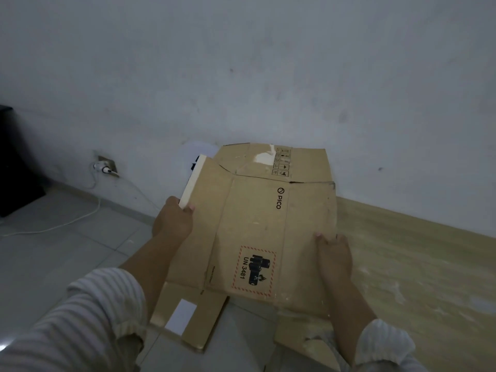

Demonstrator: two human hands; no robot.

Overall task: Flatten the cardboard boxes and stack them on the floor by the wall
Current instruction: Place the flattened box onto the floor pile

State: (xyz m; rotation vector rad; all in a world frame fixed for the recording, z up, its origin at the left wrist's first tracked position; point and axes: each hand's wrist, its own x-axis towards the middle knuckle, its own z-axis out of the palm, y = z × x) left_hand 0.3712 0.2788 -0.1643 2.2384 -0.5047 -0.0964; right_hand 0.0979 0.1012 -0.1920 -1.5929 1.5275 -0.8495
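Head view: the fingers (188, 208) of the left hand (173, 221) curl over the left edge of the flattened cardboard box (255, 224), pinching it together with a thick white edge (192, 181) that runs along that side; I cannot tell whether that white strip is part of the box or a separate slab. The right hand (334, 256) grips the right edge, fingertips hooked onto the top face and thumb hidden beneath. The left hand sits farther along the box, the right hand nearer the person. Both forearms reach forward, striped sleeves (80, 326) pushed back from the wrists.

The box lies between the two hands with its printed face up and its long axis running from near to far, towards the wall (268, 76). Its near flaps hang loose. Beyond its far end a second flat cardboard panel (271, 162) with handling symbols sits close to the foot of the wall; whether it is another box or this one's far flaps is unclear. Whether the far end rests on the floor (80, 237) is also hidden.

The drop spot seems to be straight ahead, so lowering along the long axis looks right.

Far left, a white cable (67, 224) runs from a wall socket (107, 165).
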